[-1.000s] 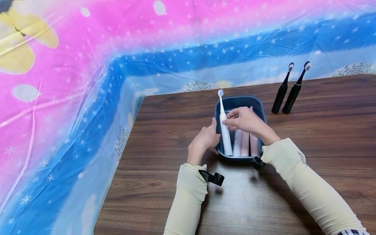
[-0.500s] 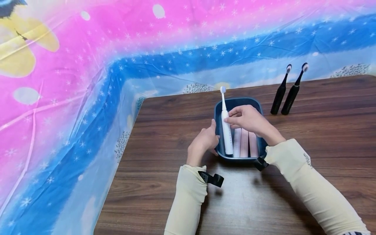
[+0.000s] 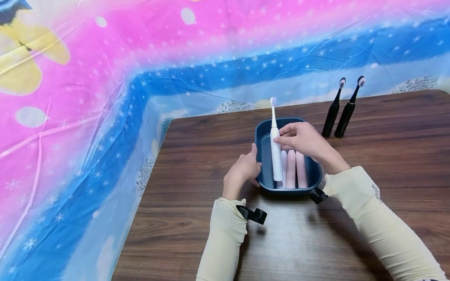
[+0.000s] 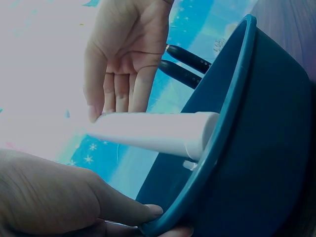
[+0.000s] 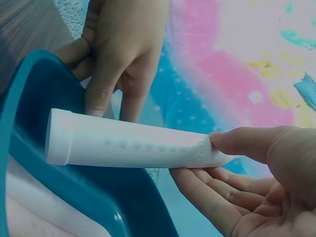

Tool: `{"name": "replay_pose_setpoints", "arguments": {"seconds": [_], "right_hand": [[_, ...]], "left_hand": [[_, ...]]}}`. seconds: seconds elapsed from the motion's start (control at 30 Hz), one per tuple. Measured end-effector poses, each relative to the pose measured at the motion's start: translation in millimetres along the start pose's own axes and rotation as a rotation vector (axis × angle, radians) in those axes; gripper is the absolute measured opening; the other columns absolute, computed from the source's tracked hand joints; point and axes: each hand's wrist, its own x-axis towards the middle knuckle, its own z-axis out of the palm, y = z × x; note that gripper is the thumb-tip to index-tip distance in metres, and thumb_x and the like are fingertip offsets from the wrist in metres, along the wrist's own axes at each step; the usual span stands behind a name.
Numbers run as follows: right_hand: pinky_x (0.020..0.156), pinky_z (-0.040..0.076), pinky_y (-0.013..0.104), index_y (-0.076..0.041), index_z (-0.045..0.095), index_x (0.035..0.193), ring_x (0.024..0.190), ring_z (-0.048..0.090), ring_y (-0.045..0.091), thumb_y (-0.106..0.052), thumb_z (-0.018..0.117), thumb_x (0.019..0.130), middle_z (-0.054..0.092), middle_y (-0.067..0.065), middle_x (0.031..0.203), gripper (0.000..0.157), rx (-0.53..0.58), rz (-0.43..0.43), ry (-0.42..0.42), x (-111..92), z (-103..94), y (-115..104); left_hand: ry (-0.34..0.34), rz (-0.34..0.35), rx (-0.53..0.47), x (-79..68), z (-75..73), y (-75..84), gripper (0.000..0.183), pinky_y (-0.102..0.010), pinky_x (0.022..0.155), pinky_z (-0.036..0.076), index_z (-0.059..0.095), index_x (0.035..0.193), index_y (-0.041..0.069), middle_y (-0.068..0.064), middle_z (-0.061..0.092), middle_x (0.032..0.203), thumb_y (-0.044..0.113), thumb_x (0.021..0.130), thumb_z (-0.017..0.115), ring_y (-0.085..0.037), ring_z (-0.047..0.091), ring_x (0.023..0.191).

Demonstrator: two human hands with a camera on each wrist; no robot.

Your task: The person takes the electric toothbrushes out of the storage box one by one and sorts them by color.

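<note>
Blue basin point(image 3: 266, 156) holds three pale handles point(image 3: 291, 171).

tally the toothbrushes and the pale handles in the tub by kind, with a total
Black toothbrushes, standing on the table: 2
White toothbrush, held in the right hand: 1
Pale handles, lying in the blue tub: 3
Total: 6
</note>
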Motion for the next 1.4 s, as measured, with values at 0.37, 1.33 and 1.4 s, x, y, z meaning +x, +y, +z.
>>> {"name": "replay_pose_setpoints", "arguments": {"seconds": [0.37, 1.33, 1.4], "right_hand": [[0.088, 0.054, 0.044, -0.002, 0.058, 0.122, 0.101, 0.068, 0.032, -0.032, 0.063, 0.093, 0.063, 0.021, 0.118, 0.043, -0.039, 0.007, 0.042, -5.8, -12.8, -0.3], [0.080, 0.057, 0.029, 0.000, 0.055, 0.125, 0.083, 0.069, 0.004, -0.037, 0.065, 0.090, 0.061, 0.022, 0.118, 0.052, 0.013, -0.019, 0.187, -24.0, -49.4, 4.2], [0.077, 0.057, 0.025, 0.000, 0.055, 0.125, 0.083, 0.069, 0.003, -0.037, 0.066, 0.090, 0.061, 0.021, 0.117, 0.052, 0.021, -0.025, 0.200, -25.2, -51.7, 5.3]], "left_hand": [[0.002, 0.000, 0.021, 1.5, 0.6, 0.3, 0.068, -0.038, 0.077, 0.056, 0.000, 0.155, 0.023, -0.021, 0.024, 0.155, 0.019, 0.103, 0.043, -0.027, 0.071, 0.070], [0.011, -0.007, 0.022, -1.5, 1.2, 0.8, 0.068, -0.037, 0.080, 0.054, -0.001, 0.155, 0.024, -0.019, 0.017, 0.158, 0.020, 0.103, 0.043, -0.026, 0.071, 0.072], [0.009, -0.009, 0.020, -1.5, 1.1, 0.8, 0.068, -0.036, 0.079, 0.055, -0.001, 0.155, 0.025, -0.019, 0.023, 0.156, 0.021, 0.103, 0.043, -0.026, 0.071, 0.072]]}}
